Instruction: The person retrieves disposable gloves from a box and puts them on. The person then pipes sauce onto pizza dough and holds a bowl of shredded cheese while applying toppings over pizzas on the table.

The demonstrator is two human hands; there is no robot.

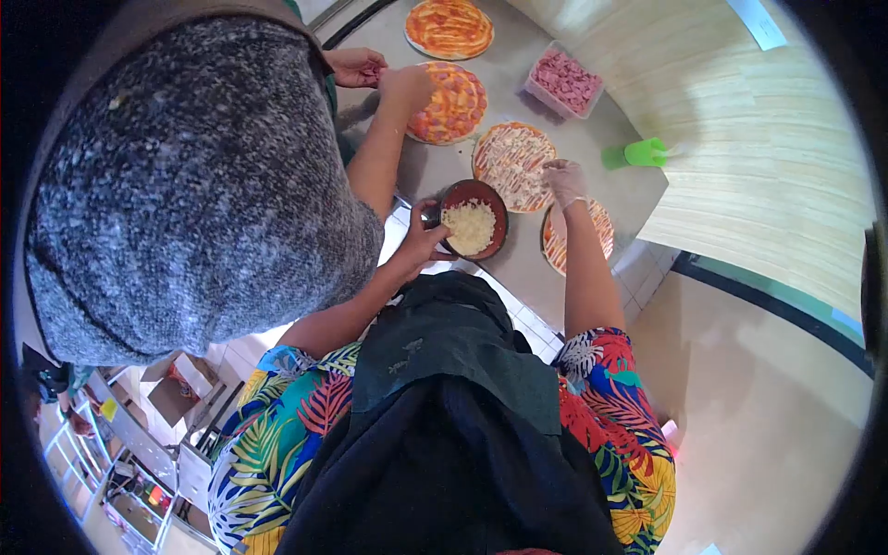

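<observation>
My left hand (pixel 422 242) grips the side of a dark bowl (pixel 500 228) with a reddish-brown inside. Grated cheese (pixel 470 227) lies in it. My right hand (pixel 565 181), in a clear glove, hovers at the right edge of a pizza (pixel 507 166) topped with sauce and pale shreds. Its fingers are pressed together; what they hold, if anything, is hidden. Under my right forearm, partly covered, is another pizza (pixel 599 231) with streaks of sauce.
A co-worker's hands (pixel 405 90) are over a pizza with pinkish pieces (pixel 453 106). Farther back lies a sauce-covered pizza base (pixel 450 28). A plastic tub of chopped pink meat (pixel 566 81) and a green cup (pixel 646 153) stand by the wall. The co-worker's body (pixel 203 185) is close on my left.
</observation>
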